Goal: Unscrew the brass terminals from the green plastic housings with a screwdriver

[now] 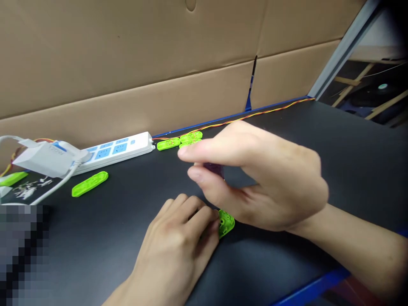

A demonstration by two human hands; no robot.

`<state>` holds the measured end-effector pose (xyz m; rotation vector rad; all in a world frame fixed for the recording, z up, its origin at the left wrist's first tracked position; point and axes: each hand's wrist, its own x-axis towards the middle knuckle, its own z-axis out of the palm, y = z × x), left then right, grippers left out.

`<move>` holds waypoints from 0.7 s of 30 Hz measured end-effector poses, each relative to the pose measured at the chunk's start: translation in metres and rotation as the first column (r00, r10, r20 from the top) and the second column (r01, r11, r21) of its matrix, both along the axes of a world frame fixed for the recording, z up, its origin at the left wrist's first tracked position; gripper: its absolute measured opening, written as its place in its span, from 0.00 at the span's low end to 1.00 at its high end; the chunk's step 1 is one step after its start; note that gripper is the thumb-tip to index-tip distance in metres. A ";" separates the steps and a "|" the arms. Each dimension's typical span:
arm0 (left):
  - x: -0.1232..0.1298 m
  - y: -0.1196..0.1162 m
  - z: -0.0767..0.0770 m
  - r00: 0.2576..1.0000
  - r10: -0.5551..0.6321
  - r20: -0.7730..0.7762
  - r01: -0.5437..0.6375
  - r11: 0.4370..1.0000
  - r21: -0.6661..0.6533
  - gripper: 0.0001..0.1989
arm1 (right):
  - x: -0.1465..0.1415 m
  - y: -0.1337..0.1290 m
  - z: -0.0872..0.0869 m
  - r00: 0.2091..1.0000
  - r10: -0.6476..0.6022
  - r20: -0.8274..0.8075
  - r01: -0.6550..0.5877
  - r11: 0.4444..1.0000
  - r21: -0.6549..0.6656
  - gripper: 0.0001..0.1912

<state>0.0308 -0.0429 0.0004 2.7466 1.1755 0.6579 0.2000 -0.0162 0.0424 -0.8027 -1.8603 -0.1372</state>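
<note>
My left hand [178, 238] rests low over the black table, fingers curled around a lime-green plastic shell [226, 223]. Only the shell's right end shows, with moulded ribs and round posts inside; my fingers cover the rest. Above and to the right, my right hand [267, 178] is raised, its thumb and forefinger brought close together. A small dark piece [216, 169] shows behind the gap between them, mostly hidden, and I cannot make out its kind. Further back lie several similar green shells [168, 144], and another green shell [90, 184] sits to the left.
A white power strip [121, 148] with a plugged-in white adapter [47, 158] and cable lies at the back left. Small pale scraps [28, 190] are beside it. Twisted wires [270, 110] run along the cardboard wall [191, 51]. A blue edge [315, 287] borders the table.
</note>
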 end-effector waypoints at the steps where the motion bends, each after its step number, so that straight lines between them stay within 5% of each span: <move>1: 0.000 0.000 0.000 1.000 -0.003 0.001 0.003 1.000 -0.002 0.12 | 0.000 -0.001 0.000 1.000 0.014 -0.023 -0.013 1.000 0.018 0.07; 9: -0.002 0.002 0.002 0.995 -0.098 -0.025 0.100 0.994 0.055 0.08 | -0.001 -0.008 -0.003 0.966 0.156 -0.205 -0.177 0.981 -0.084 0.05; 15: -0.013 0.008 0.002 0.976 -0.164 -0.146 0.162 0.986 -0.023 0.14 | -0.004 -0.006 -0.002 0.969 0.159 -0.190 -0.173 0.983 -0.059 0.05; 21: -0.015 0.011 -0.001 0.972 -0.217 -0.086 0.214 0.976 -0.049 0.08 | -0.007 -0.007 -0.003 0.982 0.133 -0.136 -0.144 0.987 -0.074 0.05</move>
